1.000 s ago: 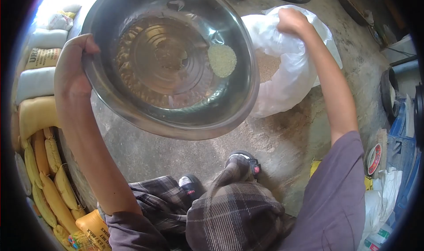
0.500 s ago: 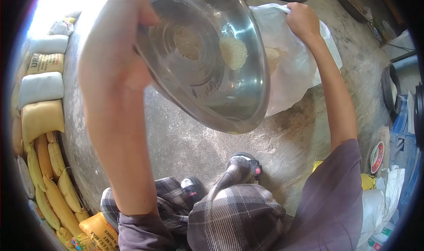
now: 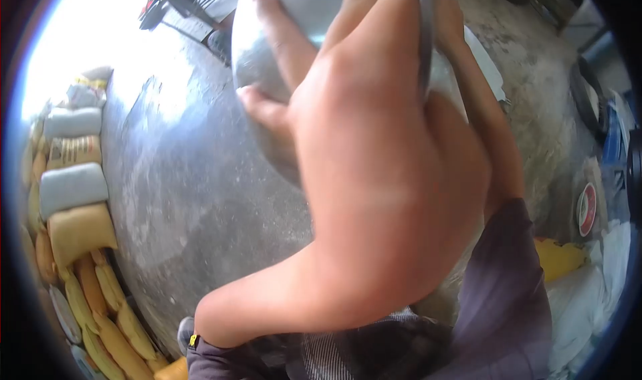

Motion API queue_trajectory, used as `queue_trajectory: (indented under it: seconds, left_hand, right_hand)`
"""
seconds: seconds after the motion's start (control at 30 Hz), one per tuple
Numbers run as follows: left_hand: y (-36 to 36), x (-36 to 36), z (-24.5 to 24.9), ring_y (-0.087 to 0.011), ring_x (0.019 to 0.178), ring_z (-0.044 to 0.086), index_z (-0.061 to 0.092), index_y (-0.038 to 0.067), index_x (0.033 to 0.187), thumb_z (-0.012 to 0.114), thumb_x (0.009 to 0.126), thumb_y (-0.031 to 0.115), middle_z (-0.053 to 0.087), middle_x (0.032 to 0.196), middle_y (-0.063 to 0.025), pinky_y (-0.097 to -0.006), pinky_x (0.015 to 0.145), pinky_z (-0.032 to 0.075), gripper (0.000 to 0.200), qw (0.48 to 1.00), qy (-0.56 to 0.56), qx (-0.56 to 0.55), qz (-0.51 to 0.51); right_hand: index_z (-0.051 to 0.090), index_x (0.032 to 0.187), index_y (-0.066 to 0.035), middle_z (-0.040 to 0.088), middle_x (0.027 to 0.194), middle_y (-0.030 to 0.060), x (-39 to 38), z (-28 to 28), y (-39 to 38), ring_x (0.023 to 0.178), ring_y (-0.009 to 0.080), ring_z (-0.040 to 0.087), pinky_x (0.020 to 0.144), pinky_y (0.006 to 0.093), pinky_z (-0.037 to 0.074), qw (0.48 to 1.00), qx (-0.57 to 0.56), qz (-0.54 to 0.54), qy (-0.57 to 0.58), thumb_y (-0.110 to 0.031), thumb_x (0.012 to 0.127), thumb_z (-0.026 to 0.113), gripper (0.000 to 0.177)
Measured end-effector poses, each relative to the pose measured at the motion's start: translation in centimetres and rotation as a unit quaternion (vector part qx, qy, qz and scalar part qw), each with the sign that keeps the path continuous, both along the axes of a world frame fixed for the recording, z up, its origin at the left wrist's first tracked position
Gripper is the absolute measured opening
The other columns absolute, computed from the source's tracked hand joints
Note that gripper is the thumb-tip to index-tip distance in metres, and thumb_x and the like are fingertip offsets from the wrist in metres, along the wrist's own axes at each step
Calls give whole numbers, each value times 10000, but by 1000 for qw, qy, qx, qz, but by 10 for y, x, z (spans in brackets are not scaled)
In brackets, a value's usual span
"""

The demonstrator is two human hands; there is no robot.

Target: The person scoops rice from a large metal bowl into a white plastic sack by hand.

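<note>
My left hand (image 3: pixel 374 112) fills the middle of the view, its fingers spread over the outside of a shiny metal basin (image 3: pixel 267 46). The basin is tipped steeply, its rim standing almost upright beside the hand, and its inside is turned away from me. Just beyond the rim, my right hand (image 3: pixel 449 22) is closed at the white plastic sack (image 3: pixel 487 62); its fingertips are partly hidden. Most of the sack lies behind the basin and my arms, so its mouth and contents cannot be seen.
Stacked filled bags (image 3: pixel 80 236) line the left side of the concrete floor (image 3: pixel 200 206). A metal-legged frame (image 3: pixel 194 12) stands at the top left. To the right are a black tyre-like ring (image 3: pixel 588 96), a red-and-white round container (image 3: pixel 587 209) and pale plastic sacks (image 3: pixel 578 313).
My left hand has swung right and turned over, tipping the basin towards the sack. The grains seen inside the basin before are now out of sight. The right hand stays near the sack.
</note>
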State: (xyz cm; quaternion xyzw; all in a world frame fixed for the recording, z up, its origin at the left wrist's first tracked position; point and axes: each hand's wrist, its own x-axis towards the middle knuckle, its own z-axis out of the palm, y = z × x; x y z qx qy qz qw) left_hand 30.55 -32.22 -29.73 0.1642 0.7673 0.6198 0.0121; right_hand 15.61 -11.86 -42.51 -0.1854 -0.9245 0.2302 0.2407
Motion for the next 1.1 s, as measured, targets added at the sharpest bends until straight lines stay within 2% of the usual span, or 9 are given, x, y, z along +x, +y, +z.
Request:
queue_trajectory:
  seconds: [0.07,0.1,0.23,0.37,0.47,0.53,0.73,0.87,1.1]
  left_hand:
    - [-2,-19,-18,-251,941,623,565,-74,1125,406,712,-29,647,1058,-173,-347,980,425,444,960,261,-91,-42]
    - [20,-7,-8,-258,1095,566,558,-72,1141,395,692,-35,627,1119,-182,-375,1143,171,479,952,304,-32,-2]
    - [5,-18,-34,-260,1098,562,539,-65,1186,390,671,-13,604,1181,-184,-385,1154,15,538,877,424,-220,-51]
    - [6,-11,-20,-207,1017,585,570,-73,1151,427,672,2,639,1043,-156,-320,1017,350,505,970,207,-117,-51]
    - [-21,-30,-28,-145,877,591,597,-61,1110,426,672,-14,636,945,-92,-241,807,439,473,936,313,-157,-21]
    - [-32,-55,-35,-290,963,598,634,-31,996,452,750,27,656,959,-138,-391,899,441,312,968,174,-172,61]
    - [-232,-107,12,-227,852,593,619,-14,855,503,695,30,614,844,-110,-311,784,488,202,991,-102,-5,90]
    - [-337,-91,-12,-238,823,581,570,-17,823,498,644,-1,583,825,-92,-314,803,492,194,910,-91,105,389]
    - [-515,-38,-223,-256,830,557,514,-6,815,521,570,-67,562,876,-101,-423,913,443,254,715,-151,463,501]
  right_hand:
    - [697,861,-22,661,897,219,-8,-27,27,841,399,635,777,458,498,999,5,-13,42,-150,690,569,248]
    - [697,860,-24,662,895,217,-17,-44,40,846,401,633,774,463,497,999,-7,-39,18,-155,691,573,247]
    - [693,858,-30,662,891,213,-5,-41,56,866,400,629,768,471,497,997,-39,-55,37,-173,696,593,238]
    - [707,941,-48,668,870,210,8,-50,48,810,354,655,759,408,502,998,-22,-34,52,-254,737,645,296]
    - [708,930,-47,673,866,200,15,-52,48,813,336,659,755,400,503,997,-16,-36,67,-247,741,642,283]
    - [710,914,-50,677,838,186,-4,-60,59,800,327,659,749,398,500,998,-51,-39,8,-254,741,643,276]
    - [690,853,-37,667,851,186,15,-56,53,804,350,638,740,404,483,992,-118,24,47,-285,731,663,278]
    - [603,722,11,601,663,174,38,-50,40,646,308,593,620,378,439,988,-134,82,9,-329,783,660,350]
    - [264,1382,37,311,1346,254,150,-68,-49,1219,345,370,1003,431,328,963,-182,-33,194,-407,888,565,729]
